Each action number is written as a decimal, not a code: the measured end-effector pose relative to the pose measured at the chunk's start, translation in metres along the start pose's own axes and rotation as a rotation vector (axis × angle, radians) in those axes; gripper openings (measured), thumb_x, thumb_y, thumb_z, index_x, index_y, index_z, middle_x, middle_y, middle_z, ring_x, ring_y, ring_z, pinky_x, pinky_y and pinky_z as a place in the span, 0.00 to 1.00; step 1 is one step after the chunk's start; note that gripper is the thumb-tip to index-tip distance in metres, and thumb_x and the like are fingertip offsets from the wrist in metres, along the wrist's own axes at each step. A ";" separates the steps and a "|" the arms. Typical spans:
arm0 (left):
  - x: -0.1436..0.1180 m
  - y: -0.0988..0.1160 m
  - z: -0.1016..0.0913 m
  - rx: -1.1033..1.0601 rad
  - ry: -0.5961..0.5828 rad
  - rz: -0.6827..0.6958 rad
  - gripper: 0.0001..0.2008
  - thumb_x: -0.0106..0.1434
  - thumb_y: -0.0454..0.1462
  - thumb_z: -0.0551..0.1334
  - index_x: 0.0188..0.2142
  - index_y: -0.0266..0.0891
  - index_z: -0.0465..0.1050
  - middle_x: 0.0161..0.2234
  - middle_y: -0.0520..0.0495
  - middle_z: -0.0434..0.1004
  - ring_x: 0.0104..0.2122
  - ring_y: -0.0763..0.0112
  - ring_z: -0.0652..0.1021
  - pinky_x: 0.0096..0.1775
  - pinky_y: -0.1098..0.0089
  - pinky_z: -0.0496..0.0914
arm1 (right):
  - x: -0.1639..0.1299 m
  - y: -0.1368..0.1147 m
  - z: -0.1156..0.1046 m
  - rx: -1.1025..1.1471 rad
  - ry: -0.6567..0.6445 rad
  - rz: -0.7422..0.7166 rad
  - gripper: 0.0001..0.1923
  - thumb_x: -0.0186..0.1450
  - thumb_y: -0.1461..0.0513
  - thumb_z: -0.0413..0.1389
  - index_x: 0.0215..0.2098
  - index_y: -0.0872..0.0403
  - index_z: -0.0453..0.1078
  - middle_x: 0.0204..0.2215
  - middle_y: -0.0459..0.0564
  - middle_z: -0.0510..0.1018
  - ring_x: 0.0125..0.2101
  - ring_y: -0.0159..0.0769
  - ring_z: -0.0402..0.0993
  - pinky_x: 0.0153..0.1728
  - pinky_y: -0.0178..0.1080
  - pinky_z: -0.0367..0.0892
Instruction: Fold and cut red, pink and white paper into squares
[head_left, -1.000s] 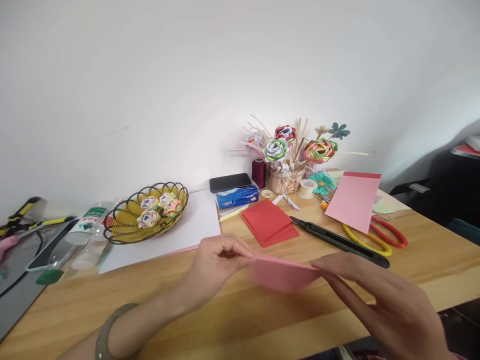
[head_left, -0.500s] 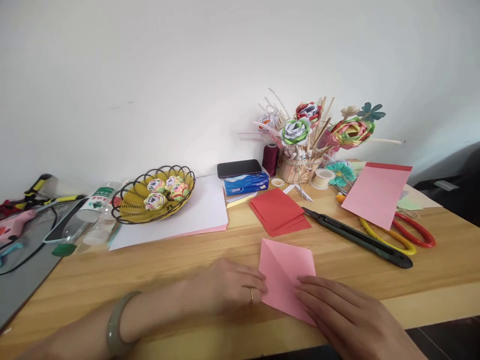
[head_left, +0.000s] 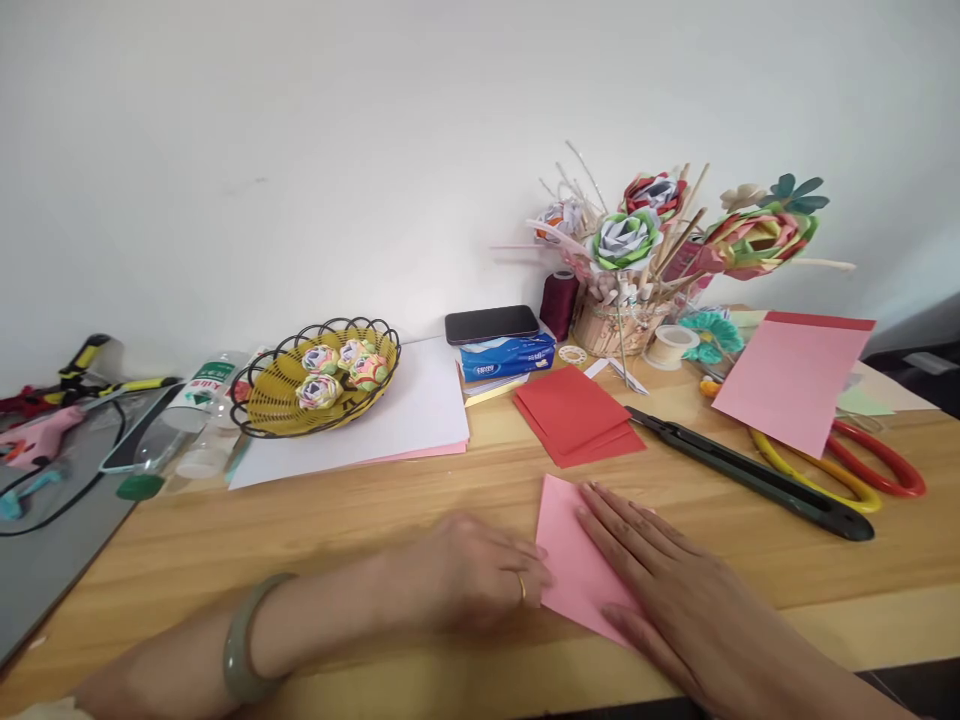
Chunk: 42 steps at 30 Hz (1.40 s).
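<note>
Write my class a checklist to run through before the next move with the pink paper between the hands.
1. Right hand flat on the pink paper: ok.
2. Left hand at the paper's left edge: ok, though blurred.
3. Paper's right-hand edges lined up: cannot tell, the right hand covers much of them.
4. Cutter apart from the paper: ok.
5. Scissors uncovered: not ok, a red-banded pink sheet hides part of them.

To your left: yellow basket (head_left: 271, 400) holding paper flowers (head_left: 319, 391), partly on white sheets (head_left: 431, 405), green-labelled bottle (head_left: 204, 387) just beside it. Ahead of you: black phone (head_left: 491, 324) atop blue tissue pack (head_left: 506, 359), maroon thread spool (head_left: 559, 308) near, flower-filled pot (head_left: 615, 332) further right.
</note>
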<state>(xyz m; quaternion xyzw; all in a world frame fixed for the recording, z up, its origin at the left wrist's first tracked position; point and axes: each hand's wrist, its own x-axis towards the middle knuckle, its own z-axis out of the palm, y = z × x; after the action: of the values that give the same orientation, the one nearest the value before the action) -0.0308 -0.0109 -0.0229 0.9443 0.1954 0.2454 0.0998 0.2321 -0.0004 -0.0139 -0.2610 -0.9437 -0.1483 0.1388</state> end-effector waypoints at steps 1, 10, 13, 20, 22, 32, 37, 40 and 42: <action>0.003 0.000 -0.003 -0.019 -0.046 -0.027 0.12 0.69 0.35 0.52 0.38 0.37 0.75 0.39 0.49 0.82 0.43 0.73 0.80 0.46 0.77 0.72 | 0.001 0.000 -0.001 -0.020 -0.005 -0.008 0.36 0.67 0.55 0.46 0.67 0.64 0.41 0.61 0.59 0.59 0.59 0.42 0.59 0.47 0.42 0.70; 0.040 -0.008 0.009 0.289 -0.451 -0.278 0.33 0.70 0.47 0.49 0.63 0.21 0.49 0.64 0.30 0.49 0.65 0.58 0.54 0.61 0.61 0.55 | -0.002 -0.003 0.005 -0.031 -0.048 -0.006 0.38 0.66 0.55 0.47 0.67 0.67 0.40 0.62 0.62 0.56 0.61 0.42 0.53 0.53 0.43 0.65; 0.039 -0.008 0.011 0.303 -0.525 -0.301 0.32 0.71 0.47 0.45 0.65 0.23 0.46 0.66 0.33 0.43 0.66 0.60 0.48 0.63 0.58 0.51 | -0.012 -0.001 0.004 -0.009 -0.052 0.014 0.39 0.66 0.54 0.48 0.67 0.66 0.39 0.63 0.62 0.55 0.62 0.42 0.52 0.55 0.45 0.63; 0.031 -0.005 0.009 0.277 -0.505 -0.331 0.31 0.72 0.48 0.42 0.65 0.28 0.47 0.66 0.35 0.43 0.66 0.60 0.48 0.62 0.55 0.47 | -0.045 0.010 -0.003 0.031 -0.077 0.127 0.38 0.67 0.55 0.48 0.68 0.58 0.34 0.61 0.59 0.59 0.59 0.43 0.58 0.53 0.50 0.64; 0.027 -0.001 0.011 0.301 -0.474 -0.342 0.31 0.72 0.48 0.42 0.65 0.29 0.47 0.66 0.36 0.45 0.66 0.60 0.51 0.62 0.54 0.47 | -0.045 0.007 -0.007 0.078 -0.036 0.215 0.36 0.68 0.57 0.47 0.68 0.56 0.36 0.61 0.57 0.60 0.59 0.40 0.59 0.54 0.48 0.64; 0.032 0.012 -0.001 0.446 -0.225 -0.262 0.17 0.69 0.40 0.54 0.46 0.27 0.73 0.50 0.35 0.74 0.55 0.56 0.70 0.57 0.58 0.63 | -0.034 -0.030 -0.012 -0.040 0.122 0.049 0.24 0.66 0.60 0.51 0.58 0.63 0.63 0.56 0.55 0.68 0.55 0.41 0.66 0.55 0.45 0.63; 0.053 0.008 0.014 0.202 -0.285 -0.040 0.20 0.72 0.35 0.45 0.59 0.26 0.60 0.61 0.37 0.60 0.62 0.66 0.61 0.62 0.67 0.55 | -0.039 -0.028 -0.005 -0.034 0.136 0.080 0.25 0.65 0.59 0.52 0.59 0.59 0.62 0.57 0.54 0.67 0.58 0.42 0.60 0.60 0.48 0.55; 0.058 0.013 0.022 0.141 -0.333 -0.133 0.21 0.72 0.34 0.44 0.62 0.26 0.55 0.63 0.38 0.55 0.64 0.66 0.57 0.62 0.67 0.55 | -0.042 -0.031 -0.004 -0.035 0.135 0.109 0.27 0.65 0.58 0.52 0.60 0.59 0.61 0.57 0.53 0.67 0.61 0.44 0.55 0.63 0.49 0.42; 0.058 0.015 0.023 0.118 -0.355 -0.177 0.21 0.72 0.32 0.44 0.63 0.28 0.54 0.64 0.40 0.54 0.64 0.68 0.56 0.63 0.67 0.53 | -0.043 -0.034 -0.004 -0.013 0.131 0.131 0.28 0.65 0.59 0.52 0.62 0.58 0.58 0.57 0.53 0.68 0.60 0.41 0.57 0.63 0.48 0.37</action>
<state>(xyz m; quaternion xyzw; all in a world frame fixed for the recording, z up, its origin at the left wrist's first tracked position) 0.0325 -0.0026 -0.0134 0.9560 0.2712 0.0537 0.0985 0.2505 -0.0494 -0.0322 -0.3128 -0.9126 -0.1616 0.2078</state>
